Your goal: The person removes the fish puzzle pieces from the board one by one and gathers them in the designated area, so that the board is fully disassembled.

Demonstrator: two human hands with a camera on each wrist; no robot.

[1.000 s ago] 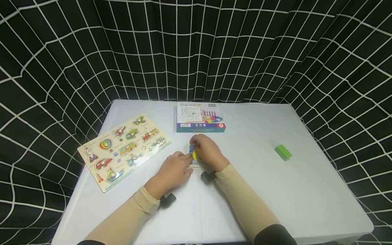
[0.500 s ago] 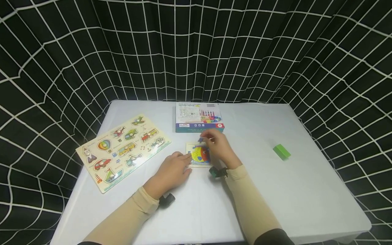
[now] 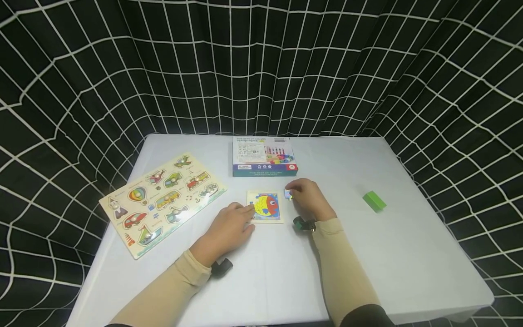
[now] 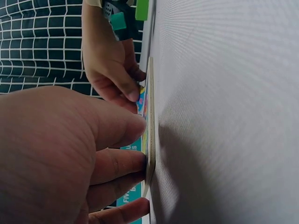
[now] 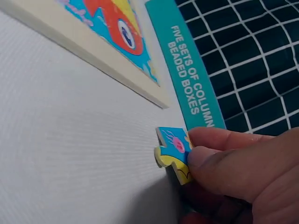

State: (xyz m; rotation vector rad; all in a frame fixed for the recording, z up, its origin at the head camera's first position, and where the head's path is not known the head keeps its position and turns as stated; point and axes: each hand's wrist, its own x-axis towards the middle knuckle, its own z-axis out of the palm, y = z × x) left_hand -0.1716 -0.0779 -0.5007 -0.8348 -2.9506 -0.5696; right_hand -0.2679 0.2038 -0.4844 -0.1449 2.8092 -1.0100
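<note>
A small square fish jigsaw puzzle (image 3: 267, 207) in a pale wooden frame lies mid-table, showing a red and yellow fish on blue. My left hand (image 3: 229, 227) rests at its left edge, fingertips touching the board, which stands edge-on in the left wrist view. Beyond the board's upper right corner, my right hand (image 3: 309, 200) pinches a puzzle piece (image 5: 174, 150) between thumb and forefinger. That piece is blue and yellow with a pink jellyfish. In the right wrist view it is tilted, apart from the puzzle's frame (image 5: 107, 65). My left fingers hide part of the puzzle's left side.
Left on the white table (image 3: 408, 263) lies a large vehicle peg puzzle board (image 3: 163, 200). A teal-edged beaded-toy box (image 3: 264, 156) stands behind the fish puzzle. Far to the right is a green block (image 3: 374, 201). Black gridded curtain (image 3: 261, 68) surrounds the back and sides.
My right hand has moved from over the fish puzzle's upper part out to its right, with the puzzle piece pinched. More of the fish picture shows. The left hand stays at the board's left edge.
</note>
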